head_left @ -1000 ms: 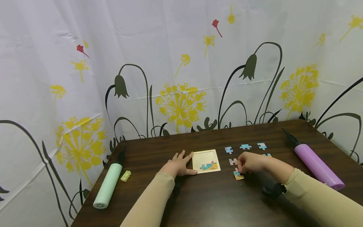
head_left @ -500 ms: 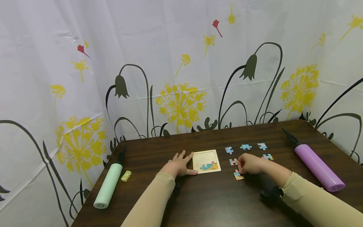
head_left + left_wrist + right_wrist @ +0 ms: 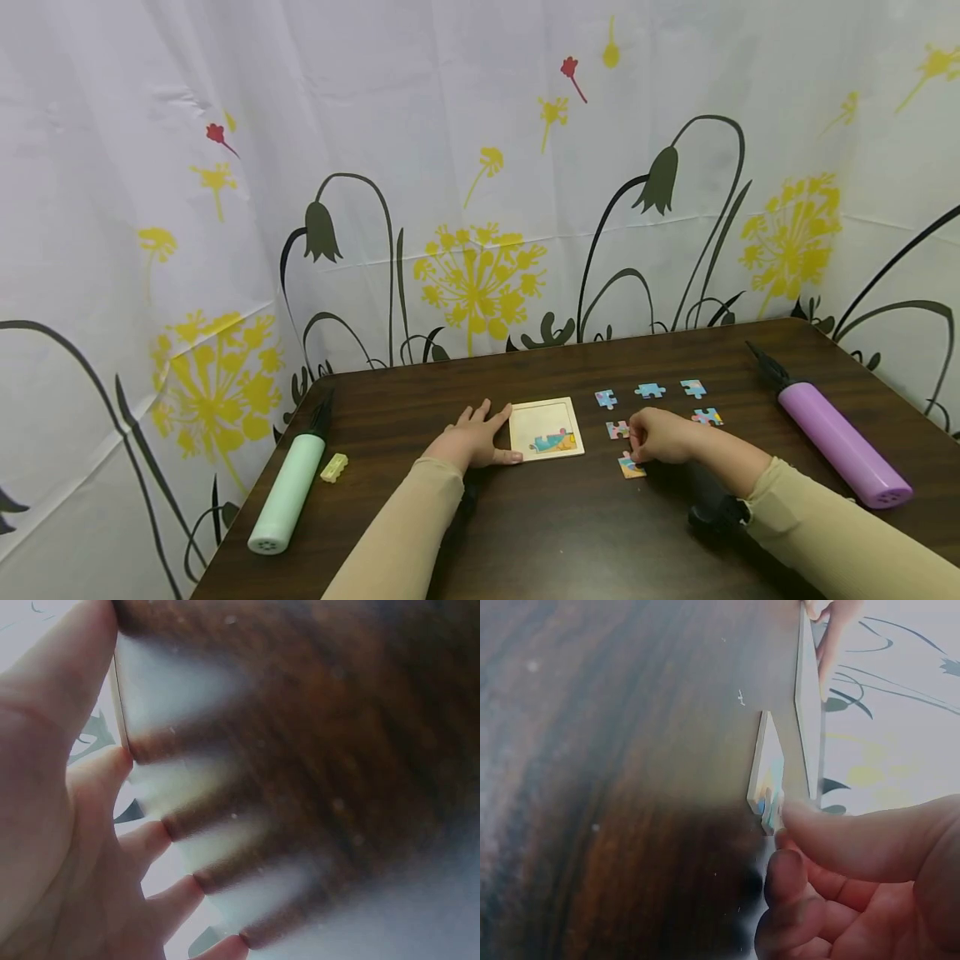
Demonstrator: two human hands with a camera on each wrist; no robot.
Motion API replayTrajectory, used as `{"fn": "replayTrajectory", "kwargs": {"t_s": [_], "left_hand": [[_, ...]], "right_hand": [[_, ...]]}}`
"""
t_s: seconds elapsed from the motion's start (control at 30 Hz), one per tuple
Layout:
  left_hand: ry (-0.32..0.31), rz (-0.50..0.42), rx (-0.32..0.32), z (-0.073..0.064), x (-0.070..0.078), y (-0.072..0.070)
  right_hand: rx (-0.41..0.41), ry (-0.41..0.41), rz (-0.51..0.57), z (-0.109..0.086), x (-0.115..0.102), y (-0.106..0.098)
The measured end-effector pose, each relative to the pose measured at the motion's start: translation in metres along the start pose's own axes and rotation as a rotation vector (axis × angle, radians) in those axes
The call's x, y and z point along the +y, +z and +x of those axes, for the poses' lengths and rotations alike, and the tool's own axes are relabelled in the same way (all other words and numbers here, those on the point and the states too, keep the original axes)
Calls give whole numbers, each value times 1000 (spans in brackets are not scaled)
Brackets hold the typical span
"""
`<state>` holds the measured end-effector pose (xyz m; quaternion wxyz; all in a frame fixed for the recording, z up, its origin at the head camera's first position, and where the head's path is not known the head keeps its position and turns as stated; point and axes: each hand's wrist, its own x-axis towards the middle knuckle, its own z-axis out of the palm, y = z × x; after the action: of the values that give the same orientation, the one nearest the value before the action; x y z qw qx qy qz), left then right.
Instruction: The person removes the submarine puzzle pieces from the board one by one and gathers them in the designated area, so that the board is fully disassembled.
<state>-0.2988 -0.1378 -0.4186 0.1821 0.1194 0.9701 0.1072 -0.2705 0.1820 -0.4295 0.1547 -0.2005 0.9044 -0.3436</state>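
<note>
My left hand [image 3: 471, 437] lies with fingers spread on the table, thumb and index finger at the left edge of a square wooden puzzle tray [image 3: 536, 417]. Colourful joined jigsaw pieces [image 3: 553, 441] fill the tray's lower right corner. To the right of the tray, my right hand [image 3: 663, 436] pinches the upper edge of a yellow-and-blue jigsaw piece [image 3: 632, 471] with thumb and index finger. In the right wrist view that piece [image 3: 768, 765] sits at the thumb tip, low over the table. A pink jigsaw piece [image 3: 617, 430] lies just behind, close to the fingers.
Blue jigsaw pieces [image 3: 649, 391] lie in rows behind my right hand. A purple hand pump [image 3: 843, 442] lies at the right, a pale green pump [image 3: 288, 492] at the left with a small yellow block [image 3: 333, 467] beside it. A flowered curtain [image 3: 480, 183] hangs behind the table [image 3: 570, 533].
My right wrist has shifted slightly, uncovering more of a blue piece behind it; its fingertips stay at the same jigsaw piece. My left hand and the tray have not moved.
</note>
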Motion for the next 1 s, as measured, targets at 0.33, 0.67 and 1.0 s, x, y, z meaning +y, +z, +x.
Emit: {"fn": "replayTrajectory", "kwargs": {"t_s": [0.33, 0.67, 1.0], "left_hand": [[-8, 16, -1, 3, -1, 3], [-13, 10, 3, 1, 0, 1], [-24, -3, -2, 0, -1, 0]], "right_hand": [[42, -19, 47, 15, -15, -8], [126, -130, 88, 46, -48, -3], [72, -92, 51, 72, -60, 25]]}}
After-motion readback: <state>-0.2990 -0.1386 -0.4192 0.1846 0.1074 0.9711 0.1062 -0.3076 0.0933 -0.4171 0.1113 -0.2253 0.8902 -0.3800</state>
